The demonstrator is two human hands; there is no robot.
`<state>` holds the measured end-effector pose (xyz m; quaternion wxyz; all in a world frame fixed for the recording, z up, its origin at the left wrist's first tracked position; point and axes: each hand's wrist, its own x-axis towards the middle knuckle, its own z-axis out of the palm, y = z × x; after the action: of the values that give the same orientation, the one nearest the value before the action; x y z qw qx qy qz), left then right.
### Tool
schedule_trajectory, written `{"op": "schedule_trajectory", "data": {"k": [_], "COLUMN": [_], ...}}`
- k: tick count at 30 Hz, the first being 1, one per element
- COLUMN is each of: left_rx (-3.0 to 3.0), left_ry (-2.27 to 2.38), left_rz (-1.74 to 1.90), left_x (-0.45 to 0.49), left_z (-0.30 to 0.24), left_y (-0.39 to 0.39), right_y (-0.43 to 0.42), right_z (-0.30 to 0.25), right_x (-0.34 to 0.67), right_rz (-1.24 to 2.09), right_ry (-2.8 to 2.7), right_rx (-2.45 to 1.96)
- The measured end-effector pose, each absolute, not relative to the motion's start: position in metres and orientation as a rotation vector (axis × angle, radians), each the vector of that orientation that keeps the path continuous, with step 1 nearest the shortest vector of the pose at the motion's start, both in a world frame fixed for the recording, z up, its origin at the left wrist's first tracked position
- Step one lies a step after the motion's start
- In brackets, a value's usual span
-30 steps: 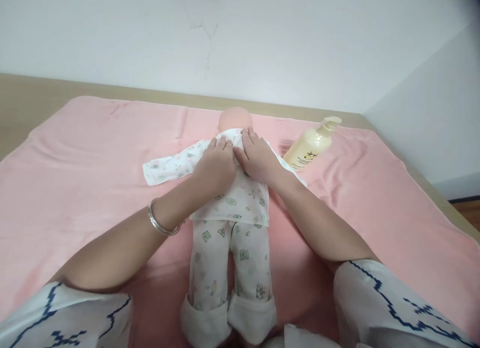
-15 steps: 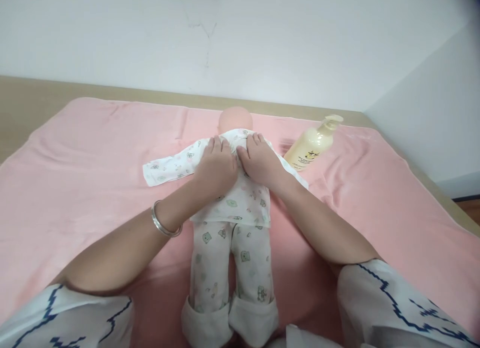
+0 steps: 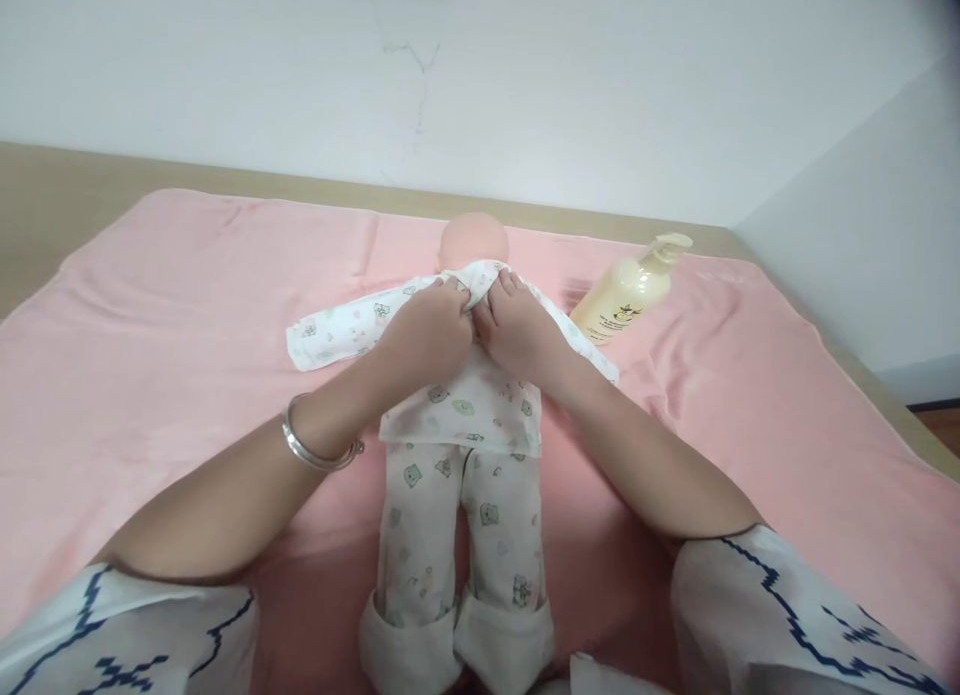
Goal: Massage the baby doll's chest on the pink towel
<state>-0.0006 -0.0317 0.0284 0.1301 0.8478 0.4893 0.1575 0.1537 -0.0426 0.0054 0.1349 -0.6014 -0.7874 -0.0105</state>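
A baby doll lies on its back with its feet toward me, dressed in a white printed baby shirt and matching trousers with turned-up cuffs. At the upper chest my left hand is closed, its fingers gripping the shirt near the collar. Beside it, my right hand pinches the other side of the shirt front, thumb toward the middle. Both hands nearly meet under the neckline, and their fingertips are partly hidden. One sleeve stretches out flat to the left; the right sleeve is partly behind my forearm.
A pale yellow pump bottle lies tilted to the right of the doll. Under everything spreads a pink blanket, slightly wrinkled at right. Behind it run a wooden edge and a white wall.
My fingers have curled in from lying flatter on the chest and now grip the shirt near the collar. The left hand's wrist and bracelet have shifted slightly left.
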Motion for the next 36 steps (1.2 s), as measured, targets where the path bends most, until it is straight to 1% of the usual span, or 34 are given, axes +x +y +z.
{"op": "schedule_trajectory", "data": {"k": [3,6,8,11,14,19,21,23,27,32,36], "left_rx": [2.449,2.784,2.970,3.102,3.130,2.769,2.717,2.657,2.393,2.308,2.290], "left_ry": [1.499,1.490,1.446,1.316,1.167,1.351,1.407,1.495,1.612,1.612,1.625], "left_rz": [0.447,0.345,0.240,0.113,0.050,0.344,0.403,0.499,0.726,0.700,0.643], "left_x": [-0.005,-0.007,-0.007,-0.008,-0.009,-0.011,-0.009,-0.006,0.000,0.003,0.001], "left_z": [0.021,0.005,0.003,0.014,0.024,0.012,0.002,-0.007,-0.015,-0.011,-0.004], "left_y": [-0.012,0.002,-0.003,-0.021,-0.029,-0.001,0.007,0.009,0.003,-0.003,-0.001], "right_y": [-0.066,-0.081,-0.074,-0.050,-0.039,-0.065,-0.072,-0.068,-0.040,-0.026,-0.030], "right_z": [0.005,0.009,0.013,0.016,0.013,0.008,0.010,0.014,0.015,0.002,0.000], "right_x": [0.140,0.133,0.137,0.149,0.153,0.137,0.135,0.139,0.153,0.155,0.153], "right_rz": [-0.077,-0.129,-0.052,0.130,0.145,-0.033,-0.062,0.000,0.270,0.195,0.210], "right_ry": [-2.266,-2.315,-2.317,-2.275,-2.237,-2.236,-2.249,-2.252,-2.155,-2.059,-2.089], "right_rx": [-1.825,-1.773,-1.747,-1.785,-1.844,-1.831,-1.808,-1.775,-1.784,-1.826,-1.840]}}
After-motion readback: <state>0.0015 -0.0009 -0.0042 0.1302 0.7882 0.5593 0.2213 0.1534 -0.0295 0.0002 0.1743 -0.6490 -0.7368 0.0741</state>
